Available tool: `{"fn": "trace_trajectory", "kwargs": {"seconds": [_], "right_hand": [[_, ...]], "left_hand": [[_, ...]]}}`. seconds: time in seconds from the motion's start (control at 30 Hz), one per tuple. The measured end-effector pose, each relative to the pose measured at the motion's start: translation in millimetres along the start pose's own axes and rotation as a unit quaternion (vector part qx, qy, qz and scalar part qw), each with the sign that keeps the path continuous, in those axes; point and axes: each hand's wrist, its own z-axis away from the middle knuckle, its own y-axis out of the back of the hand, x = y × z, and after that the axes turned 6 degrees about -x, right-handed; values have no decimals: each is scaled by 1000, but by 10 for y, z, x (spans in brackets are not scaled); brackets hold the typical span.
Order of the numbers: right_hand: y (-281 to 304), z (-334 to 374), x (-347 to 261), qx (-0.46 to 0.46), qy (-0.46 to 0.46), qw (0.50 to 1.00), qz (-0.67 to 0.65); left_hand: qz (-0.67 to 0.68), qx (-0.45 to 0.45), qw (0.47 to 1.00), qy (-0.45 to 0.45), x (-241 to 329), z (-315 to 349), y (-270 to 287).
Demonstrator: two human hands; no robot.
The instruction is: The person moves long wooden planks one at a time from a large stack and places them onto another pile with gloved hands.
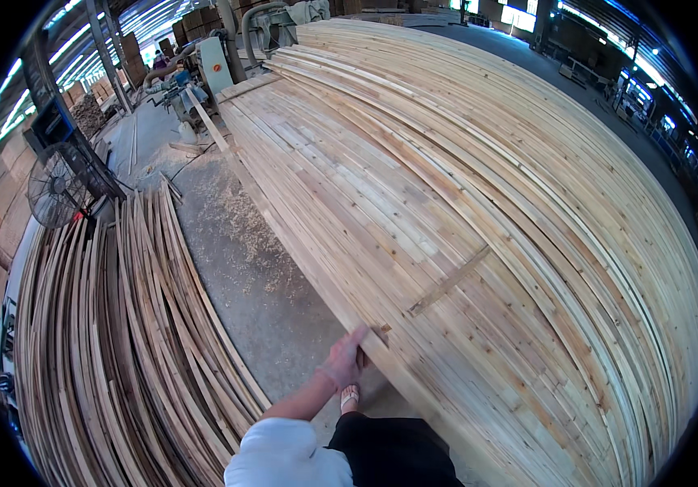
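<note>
My left hand [347, 355] comes up from a white sleeve near the lower middle. Its fingers are closed round the near-left edge of a long, pale wooden strip [308, 264]. That strip runs along the side of a broad stack of wooden strips [349, 203], its far end reaching toward a machine. Some of the fingers are hidden behind the wood. My right hand does not show.
Rougher strips [113, 341] lie in a long bundle at left, beside a floor fan [56, 185]. Wood shavings [239, 215] cover the floor between bundle and stack. A woodworking machine [214, 66] stands at the far end. My foot [350, 396] is below my hand.
</note>
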Motion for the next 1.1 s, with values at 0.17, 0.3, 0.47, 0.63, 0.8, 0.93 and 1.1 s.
{"fn": "trace_trajectory", "kwargs": {"seconds": [0.17,0.3,0.47,0.63,0.8,0.93,1.1], "right_hand": [[-366,-24,-1052,-10,103,992,-68],[-748,34,-1616,19,139,988,-58],[-1281,-39,-2262,71,161,979,102],[-1731,-299,-3316,19,234,963,132],[-1882,-73,-4248,-111,322,936,88],[-2408,-76,-4825,-69,507,856,70],[-2413,-18,-4829,-10,538,833,132]], "left_hand": [[86,68,983,-149,715,-1038,493],[50,104,978,-171,1259,-1488,702],[-102,195,961,-166,2310,-1851,1099],[-65,-21,987,-146,2722,-1844,1304],[183,-177,943,213,2113,-1423,1048],[-106,-208,957,170,880,-678,913],[-178,-213,907,317,406,-828,1122]]}}
